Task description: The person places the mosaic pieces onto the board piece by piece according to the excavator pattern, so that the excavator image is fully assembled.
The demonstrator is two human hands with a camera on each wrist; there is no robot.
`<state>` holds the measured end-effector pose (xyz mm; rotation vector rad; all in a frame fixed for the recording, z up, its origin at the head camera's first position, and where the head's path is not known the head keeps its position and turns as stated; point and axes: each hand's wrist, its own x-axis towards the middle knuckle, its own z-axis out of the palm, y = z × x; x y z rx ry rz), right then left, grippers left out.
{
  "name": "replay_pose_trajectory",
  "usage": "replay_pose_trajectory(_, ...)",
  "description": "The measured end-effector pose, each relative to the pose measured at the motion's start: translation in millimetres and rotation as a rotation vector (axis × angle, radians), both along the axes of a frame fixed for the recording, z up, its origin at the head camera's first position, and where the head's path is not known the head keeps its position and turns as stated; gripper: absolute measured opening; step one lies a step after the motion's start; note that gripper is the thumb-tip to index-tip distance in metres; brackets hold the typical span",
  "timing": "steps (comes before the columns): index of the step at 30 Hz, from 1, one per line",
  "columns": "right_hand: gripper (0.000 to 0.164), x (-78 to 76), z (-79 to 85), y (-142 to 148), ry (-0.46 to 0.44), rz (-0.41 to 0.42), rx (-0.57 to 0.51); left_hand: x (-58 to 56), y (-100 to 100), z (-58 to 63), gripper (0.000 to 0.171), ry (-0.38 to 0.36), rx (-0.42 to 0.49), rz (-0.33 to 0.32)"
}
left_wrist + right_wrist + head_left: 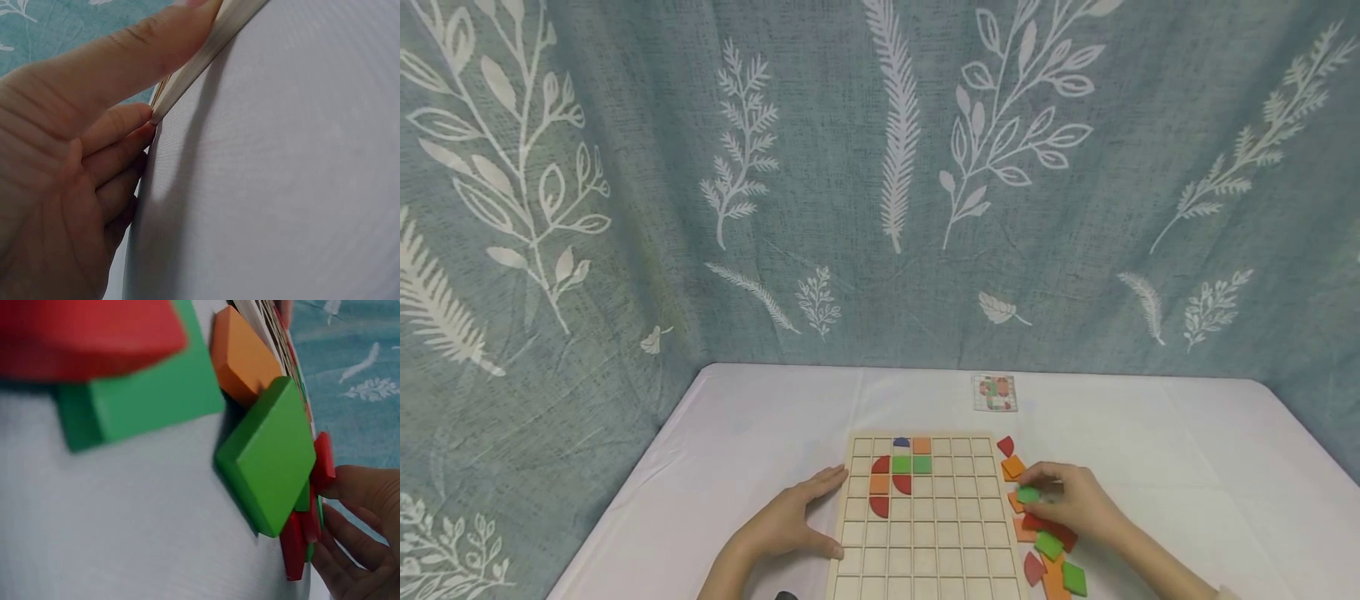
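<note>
A wooden grid board (935, 533) lies on the table with red, orange, green and blue pieces set in several upper-left cells. Along its left edge rests my left hand (786, 517), thumb and fingers spread apart; in the left wrist view its fingertips touch the board's side (200, 59). At the board's right, my right hand (1078, 500) has curled fingers and thumb about a green piece (1028, 495) among the loose pieces. In the right wrist view, the thumb (365, 481) is right at a red piece (323, 464).
Loose pieces run down the board's right side: orange pieces (1013, 467), a red quarter-circle (1005, 446), green squares (1074, 578) and more. A small patterned card (996, 392) lies behind the board. A dark object (786, 595) shows at the front edge. A leaf-patterned curtain (850, 208) hangs behind.
</note>
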<state>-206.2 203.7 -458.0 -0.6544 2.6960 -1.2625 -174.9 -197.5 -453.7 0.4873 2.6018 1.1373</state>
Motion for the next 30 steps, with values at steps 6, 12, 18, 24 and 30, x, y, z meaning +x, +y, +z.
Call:
replay_pose_trajectory(6,0.021,1.1,-2.0,0.5,0.027,-0.027,0.006,-0.9,-0.3,0.0,0.101,-0.011,-0.008,0.008)
replay_pose_trajectory(12,0.024,2.6,3.1,1.5,-0.043,-0.085,-0.027,-0.5,-0.4,1.0,0.101,-0.01,-0.007,0.007)
replay_pose_trajectory(18,0.027,3.5,15.4,6.1,-0.095,-0.123,-0.119,-0.6,0.2,2.3,0.101,-0.016,-0.008,0.008)
replay_pose_trajectory(24,0.031,3.6,16.8,10.4,-0.058,-0.09,-0.175,-0.4,-1.0,1.7,0.101,-0.021,-0.007,0.014)
replay_pose_trajectory(30,0.031,4.5,15.4,1.6,-0.039,-0.066,-0.194,0.8,0.8,3.3,0.1,-0.013,0.003,0.005)
